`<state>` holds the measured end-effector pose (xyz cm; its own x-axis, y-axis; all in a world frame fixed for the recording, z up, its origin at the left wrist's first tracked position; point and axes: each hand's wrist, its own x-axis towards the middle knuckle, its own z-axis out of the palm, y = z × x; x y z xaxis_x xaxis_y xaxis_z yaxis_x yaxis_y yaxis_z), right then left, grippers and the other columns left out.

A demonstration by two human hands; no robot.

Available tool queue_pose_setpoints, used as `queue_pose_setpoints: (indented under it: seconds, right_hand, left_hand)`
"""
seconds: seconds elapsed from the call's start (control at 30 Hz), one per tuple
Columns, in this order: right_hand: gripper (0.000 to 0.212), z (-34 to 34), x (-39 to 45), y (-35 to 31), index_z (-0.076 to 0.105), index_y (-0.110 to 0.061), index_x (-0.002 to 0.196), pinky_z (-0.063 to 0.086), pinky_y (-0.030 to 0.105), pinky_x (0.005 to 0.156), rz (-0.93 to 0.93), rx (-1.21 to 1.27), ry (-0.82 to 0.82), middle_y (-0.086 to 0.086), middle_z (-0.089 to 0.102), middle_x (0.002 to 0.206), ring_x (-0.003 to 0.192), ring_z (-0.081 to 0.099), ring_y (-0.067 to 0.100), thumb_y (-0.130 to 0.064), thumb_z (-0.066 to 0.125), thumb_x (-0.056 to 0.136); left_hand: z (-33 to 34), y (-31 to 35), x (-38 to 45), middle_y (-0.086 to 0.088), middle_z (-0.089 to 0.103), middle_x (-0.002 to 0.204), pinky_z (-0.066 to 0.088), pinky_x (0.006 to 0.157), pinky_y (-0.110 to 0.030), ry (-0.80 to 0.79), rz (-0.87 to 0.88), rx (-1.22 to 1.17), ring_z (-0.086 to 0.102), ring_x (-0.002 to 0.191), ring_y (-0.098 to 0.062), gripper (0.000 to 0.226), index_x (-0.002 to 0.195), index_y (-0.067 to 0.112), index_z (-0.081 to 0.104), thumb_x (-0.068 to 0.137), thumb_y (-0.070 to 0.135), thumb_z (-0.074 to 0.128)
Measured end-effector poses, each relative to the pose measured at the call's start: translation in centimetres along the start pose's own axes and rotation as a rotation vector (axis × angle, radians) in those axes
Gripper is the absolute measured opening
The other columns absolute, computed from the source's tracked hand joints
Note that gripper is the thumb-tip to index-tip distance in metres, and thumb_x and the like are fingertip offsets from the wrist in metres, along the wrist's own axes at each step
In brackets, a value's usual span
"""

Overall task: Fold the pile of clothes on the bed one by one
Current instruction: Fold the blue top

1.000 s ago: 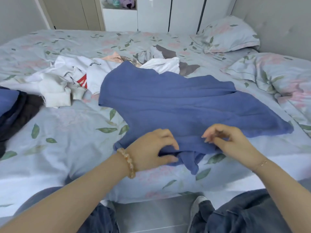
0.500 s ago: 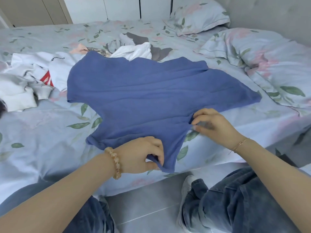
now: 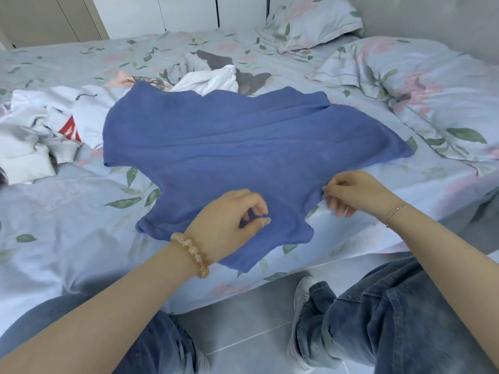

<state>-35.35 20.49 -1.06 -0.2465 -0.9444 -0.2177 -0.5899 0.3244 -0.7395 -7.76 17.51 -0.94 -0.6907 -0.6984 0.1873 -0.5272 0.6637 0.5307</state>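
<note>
Bed (image 3: 67, 265) with pale blue leaf-and-flower sheet filling most of the frame. Two matching pillows (image 3: 421, 85) lying upper right. Grey padded headboard (image 3: 437, 20) running along the top right. White wardrobe doors (image 3: 189, 12) showing at top centre, beige panel (image 3: 40, 20) upper left. Grey tiled floor (image 3: 243, 319) showing at bottom.

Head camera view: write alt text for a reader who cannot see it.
A person's left hand and right hand pinch the near edge of a blue shirt spread flat on a floral-sheeted bed. Unfolded white clothes lie heaped at the far left, with two pillows at the far right.
</note>
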Motion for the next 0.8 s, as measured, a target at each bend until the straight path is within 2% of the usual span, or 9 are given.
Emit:
queue_pose_setpoints:
  seconds: [0.07,0.13,0.27,0.4,0.53,0.63,0.7,0.73,0.8]
  right_hand:
    - [0.020,-1.3,0.6,0.6,0.063,-0.002,0.080,0.050,0.026,0.045,0.111,0.099,0.109,0.012,0.066,0.065,0.047,0.060,0.023,-0.016,0.054,0.092]
    - [0.019,-2.7,1.2,1.3,0.061,0.000,0.087,0.052,0.026,0.042,0.242,0.216,0.155,0.016,0.064,0.068,0.043,0.059,0.022,-0.017,0.054,0.093]
    - [0.024,-5.4,2.7,2.6,0.056,0.001,0.108,0.059,0.030,0.051,0.316,0.594,0.197,0.017,0.060,0.092,0.066,0.065,0.025,-0.018,0.058,0.093]
    - [0.038,-7.4,4.9,3.7,0.052,0.004,0.121,0.059,0.038,0.068,0.432,1.138,0.161,0.020,0.061,0.113,0.095,0.065,0.029,-0.019,0.062,0.092]
    - [0.044,-7.6,7.0,4.9,0.048,-0.005,0.131,0.060,0.035,0.065,0.397,1.412,0.332,0.012,0.056,0.125,0.106,0.063,0.027,-0.019,0.062,0.091]
    - [0.033,-7.9,8.3,4.7,0.052,-0.012,0.120,0.056,0.028,0.072,0.348,1.409,0.420,0.005,0.060,0.110,0.091,0.064,0.019,-0.021,0.064,0.092]
    - [0.016,-8.1,8.9,4.6,0.059,-0.011,0.103,0.055,0.022,0.054,0.335,1.384,0.429,0.000,0.070,0.085,0.077,0.062,0.013,-0.023,0.063,0.093]
    - [0.011,-8.3,9.1,4.8,0.061,-0.012,0.095,0.052,0.020,0.047,0.328,1.382,0.450,-0.001,0.071,0.073,0.074,0.061,0.012,-0.022,0.061,0.094]
    - [0.011,-8.7,9.6,5.6,0.061,-0.010,0.099,0.052,0.024,0.047,0.305,1.366,0.529,0.001,0.068,0.074,0.073,0.061,0.013,-0.020,0.058,0.096]
  left_hand:
    - [0.9,-0.5,0.9,0.013,0.051,0.107,0.038,0.082,-0.029,-0.007,-0.026,0.252,0.047,0.096,-0.011,0.031,0.108,0.027,0.056,0.085,0.049,0.057]
    - [1.7,-0.5,1.9,0.009,0.045,0.109,0.037,0.083,-0.031,-0.079,-0.111,0.329,0.042,0.099,-0.013,0.035,0.110,0.027,0.053,0.085,0.050,0.060]
    - [2.4,0.2,4.0,0.008,0.043,0.080,0.037,0.071,-0.029,-0.244,-0.058,0.175,0.043,0.075,-0.014,0.019,0.081,0.022,0.050,0.091,0.032,0.061]
    - [1.9,0.4,4.6,0.012,0.055,0.067,0.040,0.064,-0.021,-0.495,-0.033,0.099,0.048,0.060,-0.003,0.019,0.075,0.024,0.057,0.089,0.036,0.063]
    - [2.3,1.7,6.1,0.009,0.061,0.071,0.048,0.066,-0.026,-0.241,-0.093,0.055,0.053,0.064,-0.007,0.033,0.075,0.025,0.056,0.086,0.057,0.057]
    - [4.3,3.5,7.4,0.009,0.051,0.091,0.047,0.076,-0.031,-0.159,-0.053,0.130,0.050,0.081,-0.010,0.043,0.096,0.025,0.049,0.081,0.064,0.057]
    - [6.2,4.1,8.1,0.006,0.041,0.103,0.046,0.081,-0.035,-0.213,-0.086,0.340,0.045,0.094,-0.017,0.056,0.111,0.024,0.042,0.078,0.066,0.058]
    - [6.8,4.2,8.4,0.003,0.038,0.107,0.046,0.080,-0.036,-0.233,-0.101,0.427,0.045,0.097,-0.019,0.056,0.115,0.023,0.039,0.080,0.061,0.060]
    - [7.1,4.2,8.9,-0.001,0.039,0.110,0.044,0.075,-0.034,-0.273,-0.101,0.440,0.047,0.096,-0.022,0.048,0.119,0.020,0.037,0.084,0.038,0.064]
